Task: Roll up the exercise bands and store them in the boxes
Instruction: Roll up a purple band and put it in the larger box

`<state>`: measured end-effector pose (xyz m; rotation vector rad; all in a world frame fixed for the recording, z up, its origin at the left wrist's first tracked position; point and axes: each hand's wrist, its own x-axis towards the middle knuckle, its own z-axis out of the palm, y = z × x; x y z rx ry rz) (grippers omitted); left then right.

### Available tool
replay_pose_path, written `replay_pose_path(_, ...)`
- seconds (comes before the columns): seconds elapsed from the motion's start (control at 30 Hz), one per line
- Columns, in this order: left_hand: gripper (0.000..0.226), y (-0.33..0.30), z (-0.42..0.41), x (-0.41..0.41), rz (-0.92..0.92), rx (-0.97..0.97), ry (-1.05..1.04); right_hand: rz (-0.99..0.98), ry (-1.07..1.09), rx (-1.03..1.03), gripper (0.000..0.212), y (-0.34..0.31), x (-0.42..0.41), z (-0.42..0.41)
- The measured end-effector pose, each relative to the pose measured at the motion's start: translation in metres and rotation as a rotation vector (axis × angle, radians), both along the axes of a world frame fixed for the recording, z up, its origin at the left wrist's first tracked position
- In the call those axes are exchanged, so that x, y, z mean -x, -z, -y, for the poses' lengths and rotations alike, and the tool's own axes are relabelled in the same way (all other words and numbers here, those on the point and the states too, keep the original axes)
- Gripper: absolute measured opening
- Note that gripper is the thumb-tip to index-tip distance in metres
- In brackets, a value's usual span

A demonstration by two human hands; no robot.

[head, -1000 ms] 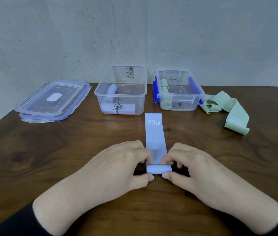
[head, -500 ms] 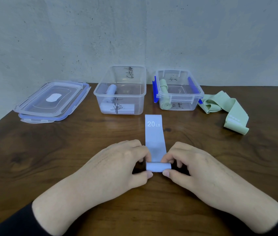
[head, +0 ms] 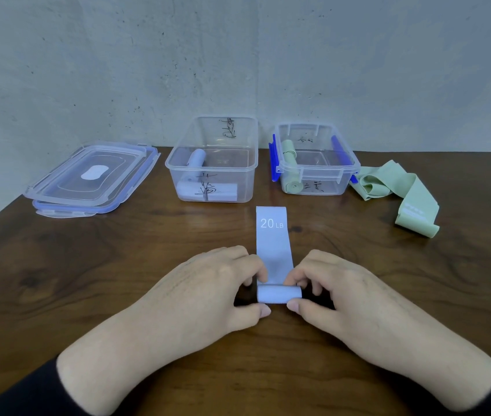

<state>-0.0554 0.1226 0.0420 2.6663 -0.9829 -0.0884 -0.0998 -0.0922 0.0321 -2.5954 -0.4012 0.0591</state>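
Note:
A pale blue exercise band point(head: 272, 235) marked "20 LB" lies flat on the table, its near end wound into a small roll point(head: 278, 294). My left hand point(head: 208, 292) pinches the roll's left end and my right hand point(head: 340, 292) pinches its right end, thumbs on the near side. Behind stand two clear boxes: the left box point(head: 178, 172) holds two rolled blue bands, the right box point(head: 349, 169) with blue clips holds rolled green bands. A loose green band point(head: 400, 193) lies crumpled to the right of that box.
Two stacked clear lids point(head: 88, 178) lie at the back left of the wooden table point(head: 88, 265). A grey wall rises right behind the boxes. The table's left edge runs diagonally at the far left.
The roll has grown slightly and moved a little away from me, and the flat part of the blue band has shortened. Both hands stayed on the roll's ends.

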Motion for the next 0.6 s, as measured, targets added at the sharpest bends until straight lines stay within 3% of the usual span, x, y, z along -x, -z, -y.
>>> replay_pose_path(0.23, 0.02, 0.0023, -0.0014, 0.0006, 0.033, 0.01, -0.002, -0.01, 0.007, -0.017, 0.021, 0.001, -0.0013, 0.0)
replay_pose_path(0.6, 0.023, 0.0024, -0.0004, -0.0014, 0.017, -0.012, -0.016, 0.005, 0.004, 0.002, 0.011, 0.0005, 0.0004, 0.0001)
